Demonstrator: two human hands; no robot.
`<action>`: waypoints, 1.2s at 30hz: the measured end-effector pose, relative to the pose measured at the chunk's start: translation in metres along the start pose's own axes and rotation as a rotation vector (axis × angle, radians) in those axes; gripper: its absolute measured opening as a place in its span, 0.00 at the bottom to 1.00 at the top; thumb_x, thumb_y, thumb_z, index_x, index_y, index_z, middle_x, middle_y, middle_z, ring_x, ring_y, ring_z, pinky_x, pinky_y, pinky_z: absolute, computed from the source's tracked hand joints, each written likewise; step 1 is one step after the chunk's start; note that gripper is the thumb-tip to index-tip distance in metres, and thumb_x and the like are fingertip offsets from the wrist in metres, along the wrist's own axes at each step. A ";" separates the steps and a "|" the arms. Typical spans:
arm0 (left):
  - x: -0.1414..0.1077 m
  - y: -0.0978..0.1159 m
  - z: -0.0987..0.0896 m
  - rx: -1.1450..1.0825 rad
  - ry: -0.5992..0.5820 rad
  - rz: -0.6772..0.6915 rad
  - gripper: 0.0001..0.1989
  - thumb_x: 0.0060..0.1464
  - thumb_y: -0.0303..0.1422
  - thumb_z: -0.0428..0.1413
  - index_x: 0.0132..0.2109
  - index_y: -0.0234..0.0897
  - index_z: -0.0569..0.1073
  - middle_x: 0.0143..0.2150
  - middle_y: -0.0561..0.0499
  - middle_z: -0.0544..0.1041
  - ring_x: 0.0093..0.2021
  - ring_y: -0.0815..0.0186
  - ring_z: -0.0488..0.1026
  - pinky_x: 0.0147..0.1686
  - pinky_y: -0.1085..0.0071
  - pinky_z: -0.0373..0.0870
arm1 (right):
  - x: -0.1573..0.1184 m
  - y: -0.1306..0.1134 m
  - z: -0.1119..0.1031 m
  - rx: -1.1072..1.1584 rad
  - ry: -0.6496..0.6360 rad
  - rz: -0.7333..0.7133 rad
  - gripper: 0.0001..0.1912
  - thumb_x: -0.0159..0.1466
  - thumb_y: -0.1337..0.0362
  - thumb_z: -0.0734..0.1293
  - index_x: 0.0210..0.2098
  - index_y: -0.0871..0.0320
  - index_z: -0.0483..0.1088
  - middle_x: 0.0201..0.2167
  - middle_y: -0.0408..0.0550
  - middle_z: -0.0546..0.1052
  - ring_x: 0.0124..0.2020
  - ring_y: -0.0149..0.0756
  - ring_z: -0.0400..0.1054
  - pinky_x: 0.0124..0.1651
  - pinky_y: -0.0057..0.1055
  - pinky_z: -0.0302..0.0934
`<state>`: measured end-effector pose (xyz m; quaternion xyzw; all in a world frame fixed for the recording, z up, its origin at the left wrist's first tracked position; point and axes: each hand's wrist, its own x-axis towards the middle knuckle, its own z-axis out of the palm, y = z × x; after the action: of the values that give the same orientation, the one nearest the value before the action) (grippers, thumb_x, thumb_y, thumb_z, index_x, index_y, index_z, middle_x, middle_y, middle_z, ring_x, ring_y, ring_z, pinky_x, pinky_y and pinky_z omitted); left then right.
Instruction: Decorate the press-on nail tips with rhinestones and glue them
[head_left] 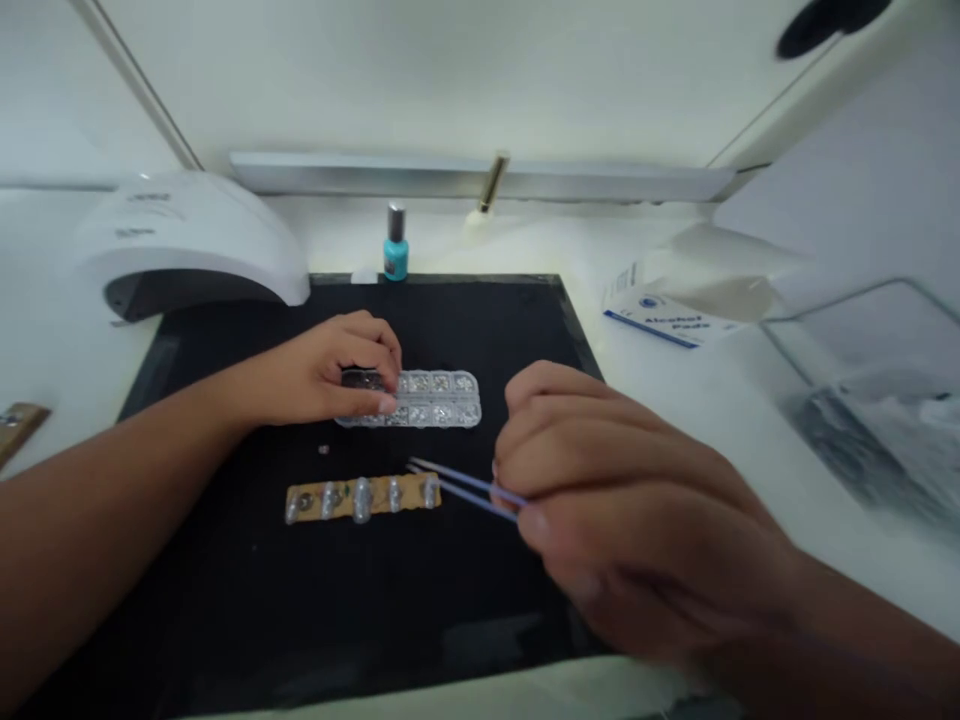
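My left hand (337, 368) is closed over the left end of a transparent compartment case (442, 398), thumb at the near side and fingers at the far side. Small sparkling rhinestones fill the case's visible compartments. In my right hand (607, 490) is a pair of lilac tweezers (472, 490), its two tips slightly apart with nothing visible between them. The tips hover around the right end of a tan strip (411, 492) bearing several silvery false nails (362, 500). A tiny gem (323, 450) lies by itself between strip and case.
A black mat (337, 610) lies under everything. A white nail lamp (202, 235) stands at the back left, a turquoise polish bottle (395, 255) at the mat's far edge, and another bottle with a gold cap (493, 185) behind. An alcohol pads box (667, 315) and transparent container (885, 400) are at right.
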<state>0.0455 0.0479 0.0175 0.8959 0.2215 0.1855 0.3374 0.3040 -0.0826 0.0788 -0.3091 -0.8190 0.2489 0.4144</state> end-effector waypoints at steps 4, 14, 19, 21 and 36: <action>0.003 -0.001 0.001 -0.017 0.025 0.012 0.09 0.60 0.35 0.58 0.36 0.35 0.79 0.41 0.47 0.78 0.43 0.64 0.73 0.49 0.66 0.67 | 0.017 0.056 0.014 0.045 -0.051 -0.100 0.03 0.64 0.64 0.68 0.38 0.55 0.71 0.32 0.48 0.77 0.33 0.37 0.74 0.36 0.37 0.71; 0.005 -0.015 0.011 -0.055 0.057 0.000 0.07 0.62 0.34 0.58 0.38 0.37 0.79 0.42 0.49 0.78 0.44 0.63 0.73 0.49 0.63 0.63 | 0.030 0.085 0.032 -0.021 -0.146 -0.131 0.11 0.62 0.77 0.62 0.39 0.56 0.68 0.28 0.45 0.75 0.30 0.33 0.72 0.35 0.31 0.70; 0.006 -0.013 0.013 -0.062 0.059 -0.024 0.06 0.62 0.33 0.59 0.37 0.37 0.79 0.42 0.50 0.78 0.44 0.64 0.72 0.49 0.63 0.61 | 0.027 0.089 0.033 -0.133 -0.180 -0.133 0.12 0.62 0.76 0.62 0.41 0.55 0.67 0.29 0.46 0.76 0.31 0.35 0.74 0.34 0.31 0.70; 0.006 -0.012 0.013 -0.071 0.052 -0.039 0.06 0.62 0.34 0.59 0.37 0.38 0.79 0.42 0.51 0.77 0.44 0.65 0.72 0.49 0.64 0.60 | 0.026 0.092 0.035 -0.138 -0.161 -0.174 0.11 0.61 0.76 0.61 0.41 0.56 0.67 0.28 0.46 0.76 0.30 0.35 0.73 0.31 0.30 0.69; 0.005 -0.007 0.011 -0.093 0.021 -0.057 0.07 0.62 0.34 0.59 0.34 0.40 0.78 0.42 0.53 0.77 0.44 0.66 0.71 0.48 0.65 0.60 | 0.024 0.092 0.039 -0.142 -0.199 -0.133 0.09 0.62 0.75 0.61 0.40 0.57 0.66 0.28 0.47 0.76 0.30 0.37 0.73 0.29 0.33 0.69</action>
<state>0.0532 0.0498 0.0059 0.8705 0.2416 0.1955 0.3816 0.2884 -0.0083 0.0097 -0.2565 -0.8904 0.1916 0.3235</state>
